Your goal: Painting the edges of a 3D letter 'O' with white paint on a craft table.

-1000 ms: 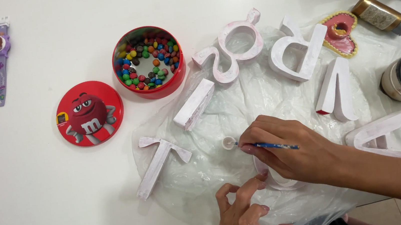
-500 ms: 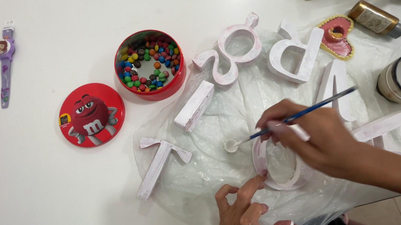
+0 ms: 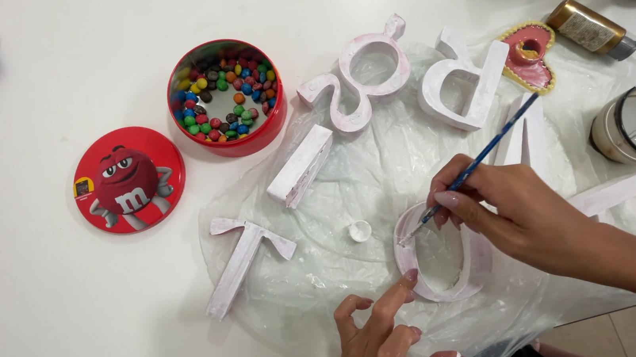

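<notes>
On the plastic sheet (image 3: 349,175) near the table's front edge we see the ring-shaped letter (image 3: 441,262). The right hand (image 3: 526,215) pinches a paintbrush (image 3: 483,156), its tip touching the ring's upper left rim. The left hand's (image 3: 381,343) outstretched fingertip (image 3: 410,277) presses the ring's lower left edge.

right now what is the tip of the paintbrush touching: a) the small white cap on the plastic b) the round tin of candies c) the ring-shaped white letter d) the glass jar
c: the right hand holds the blue paintbrush with its tip on the upper left rim of the ring-shaped white letter, which a finger of the left hand steadies; the small white cap lies apart to the left.
</notes>
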